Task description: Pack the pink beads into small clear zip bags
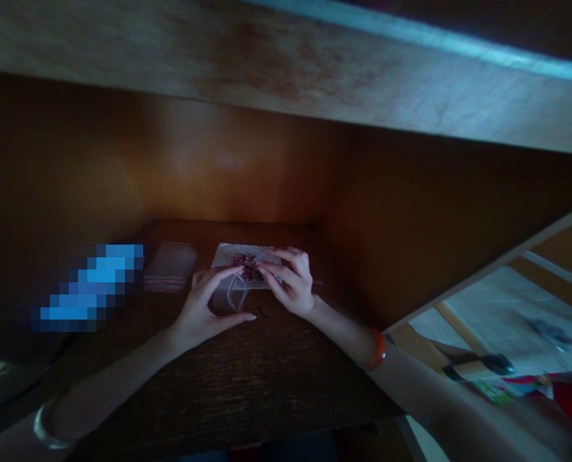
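A small cluster of dark red and pinkish bead-like bits [247, 265] lies over a pale, flat, paper-like square [228, 250] on the dark wooden surface. From the cluster, a thin whitish loop of cord [237, 292] hangs toward me. My left hand [206, 305] is open, its fingertips touching the cluster's left side and its thumb held well apart below the loop. On the other side, my right hand [290, 282] has thumb and fingertips pinched at the cluster's right edge. Dim light and blur hide what kind of thing the cluster is.
A stack of pale, flat pieces [170, 266] sits left of my hands. Farther left is a blue, pixelated screen-like shape [90, 282]. Wooden walls enclose the surface, and a thick board [286, 70] crosses above. Beyond the right wall, several items rest on a pale surface [507, 314].
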Demonstrator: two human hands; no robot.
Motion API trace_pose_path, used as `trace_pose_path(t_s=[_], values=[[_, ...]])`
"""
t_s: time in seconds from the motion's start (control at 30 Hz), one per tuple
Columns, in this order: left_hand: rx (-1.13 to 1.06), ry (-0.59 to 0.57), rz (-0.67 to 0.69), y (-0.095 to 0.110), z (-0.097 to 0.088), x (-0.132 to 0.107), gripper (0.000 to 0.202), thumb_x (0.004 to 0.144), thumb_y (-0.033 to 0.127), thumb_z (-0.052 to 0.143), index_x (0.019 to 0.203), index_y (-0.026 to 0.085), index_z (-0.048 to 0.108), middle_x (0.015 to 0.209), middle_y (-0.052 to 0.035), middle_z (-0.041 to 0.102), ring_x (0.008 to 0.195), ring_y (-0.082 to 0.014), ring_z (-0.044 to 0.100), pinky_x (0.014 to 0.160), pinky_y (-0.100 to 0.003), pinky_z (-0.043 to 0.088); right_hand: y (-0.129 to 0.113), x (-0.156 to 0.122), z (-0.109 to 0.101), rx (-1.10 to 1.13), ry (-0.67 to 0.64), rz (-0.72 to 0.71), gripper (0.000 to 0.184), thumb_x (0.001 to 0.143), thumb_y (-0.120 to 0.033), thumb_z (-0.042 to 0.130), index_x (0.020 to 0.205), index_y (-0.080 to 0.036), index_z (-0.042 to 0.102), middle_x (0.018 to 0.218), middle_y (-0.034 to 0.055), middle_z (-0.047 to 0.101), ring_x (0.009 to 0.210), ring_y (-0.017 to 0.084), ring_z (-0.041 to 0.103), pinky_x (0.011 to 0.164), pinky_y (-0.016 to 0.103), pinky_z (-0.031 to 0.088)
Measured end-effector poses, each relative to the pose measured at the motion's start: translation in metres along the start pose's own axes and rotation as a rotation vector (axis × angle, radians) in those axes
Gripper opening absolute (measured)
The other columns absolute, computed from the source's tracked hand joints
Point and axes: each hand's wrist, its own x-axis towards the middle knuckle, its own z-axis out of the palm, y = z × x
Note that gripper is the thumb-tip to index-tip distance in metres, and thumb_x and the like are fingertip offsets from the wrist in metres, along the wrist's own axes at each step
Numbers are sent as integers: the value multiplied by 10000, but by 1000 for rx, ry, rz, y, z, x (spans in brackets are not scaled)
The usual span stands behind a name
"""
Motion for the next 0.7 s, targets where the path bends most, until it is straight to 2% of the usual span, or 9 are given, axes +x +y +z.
trace_pose_path(t_s=[0.2,0.33,0.43,0.53,0.7], values=[[4,4,-8,-3,1,0,695,628,473,737,1227,274,445,1159,-67,596,1037,-275,550,914,-462,398,-11,-2,-1,23,-176,-132,217,858,-307,521,1011,-359,666,1124,-2,589,1090,209,489,906,398,395],[-4,12,16,-2,2,0,680,648,458,731,1231,273,435,1166,-65,592,1039,-266,550,917,-454,402,-16,1,-3,40,-184,-164,230,857,-333,526,1048,-340,655,1182,0,569,1133,200,465,919,371,395],[-6,58,28,-2,2,0,649,661,459,724,1212,264,444,1143,-67,600,1025,-260,558,909,-450,412,-18,2,-2,45,-139,-102,257,877,-343,492,1086,-304,636,1174,7,580,1113,186,483,918,349,398],[-19,51,6,-2,2,1,614,671,441,723,1196,255,462,1147,-67,600,1033,-256,560,919,-451,412,-15,3,3,35,-99,-14,283,890,-329,463,1119,-260,613,1168,22,584,1077,180,503,907,340,400],[-56,76,-42,-1,0,0,592,686,397,725,1196,242,468,1167,-76,596,1066,-257,552,943,-466,407,-6,5,13,-67,-193,111,278,879,-318,472,1112,-259,611,1244,42,523,1081,217,481,895,372,392]])
